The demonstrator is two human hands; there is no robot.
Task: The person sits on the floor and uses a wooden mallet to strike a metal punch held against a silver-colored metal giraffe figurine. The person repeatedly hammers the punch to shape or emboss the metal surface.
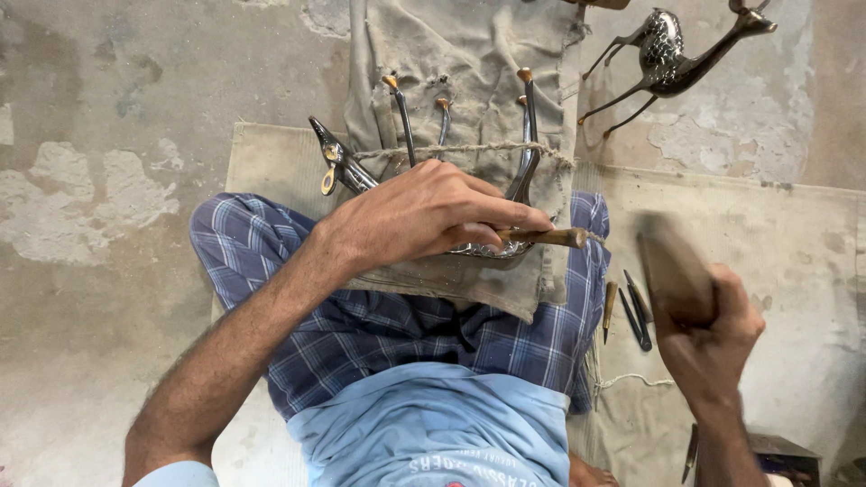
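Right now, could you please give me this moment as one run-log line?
left hand: holds wooden-handled chisel on upturned metal deer figurine | right hand: grips wooden mallet, raised | second deer figurine on floor

Single head view, looking steeply down, close over the lap (pixel 397 334); floor (pixel 99 180) beyond.

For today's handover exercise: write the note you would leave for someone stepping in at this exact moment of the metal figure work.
Left hand: pinches a chisel, its tip on the metal deer lying legs-up on the cloth over the lap, tied with string.
Right hand: grips a wooden mallet, raised and blurred.
Spare tools lie on the mat by the right knee; a second deer stands on the floor.
How much engraving is done cannot be told.
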